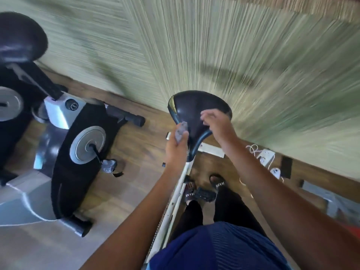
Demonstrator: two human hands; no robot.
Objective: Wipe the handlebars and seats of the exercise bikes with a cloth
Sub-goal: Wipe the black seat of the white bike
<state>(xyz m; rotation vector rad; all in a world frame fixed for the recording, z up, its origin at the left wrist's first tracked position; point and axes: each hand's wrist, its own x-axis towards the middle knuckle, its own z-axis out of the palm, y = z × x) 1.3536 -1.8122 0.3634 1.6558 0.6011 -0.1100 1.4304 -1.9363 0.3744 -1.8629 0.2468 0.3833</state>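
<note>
Green striped wall (pixel 214 45) fills the top, motion-blurred, and a wood floor (pixel 136 152) runs below it. At centre I see the black seat (pixel 194 108) of a white-framed exercise bike (pixel 179 191), broad end toward the wall and nose toward the person. The left hand (pixel 176 151) is curled round a crumpled grey cloth (pixel 181 131), and the cloth is pressed against the seat's left edge near the nose. The right hand (pixel 218 123) is over the seat's right side with fingers loosely spread, holding nothing. Blur stops me telling whether it touches. Under the seat are a black pedal (pixel 204 193) and two dark sandals (pixel 218 183) with white lettering that I read as "JEANE", though I'm not sure of it. A blue shirt (pixel 214 246) is at the bottom edge. On the left stands a second bike (pixel 78 152), black and silver with a round grey crank disc, and its black saddle (pixel 19 39) is at the top-left corner. I can read no logo on either bike. On the right, by the wall, a white power strip (pixel 266 155) lies on the floor with a white cable.
</note>
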